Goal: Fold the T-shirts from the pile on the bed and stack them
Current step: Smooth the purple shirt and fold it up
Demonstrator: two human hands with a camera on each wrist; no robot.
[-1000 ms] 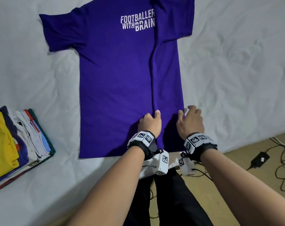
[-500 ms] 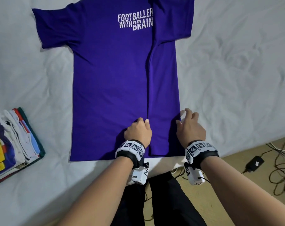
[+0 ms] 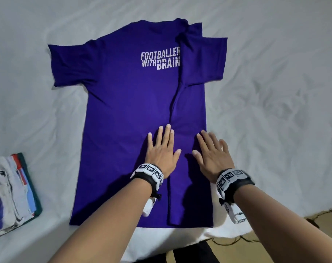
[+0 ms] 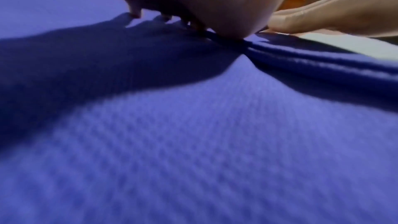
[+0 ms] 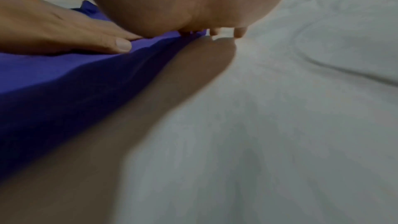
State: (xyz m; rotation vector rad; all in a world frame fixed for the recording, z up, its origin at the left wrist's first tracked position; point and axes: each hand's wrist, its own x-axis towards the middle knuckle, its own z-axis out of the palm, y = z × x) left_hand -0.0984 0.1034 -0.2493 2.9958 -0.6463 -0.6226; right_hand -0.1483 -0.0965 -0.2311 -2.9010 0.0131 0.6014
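While the right third of the purple T-shirt (image 3: 127, 114) lies folded inward on the bed (image 3: 275, 92), both hands are laid flat, fingers straight, grasping nothing: left hand (image 3: 162, 149) at the flap's edge, right hand (image 3: 211, 154) at three o'clock, apparently smoothing it. Folded shirts (image 3: 11, 190) are stacked at nine o'clock.

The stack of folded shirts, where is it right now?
In the head view the stack of folded shirts lies on the white bed sheet at the left edge, left of the purple T-shirt.
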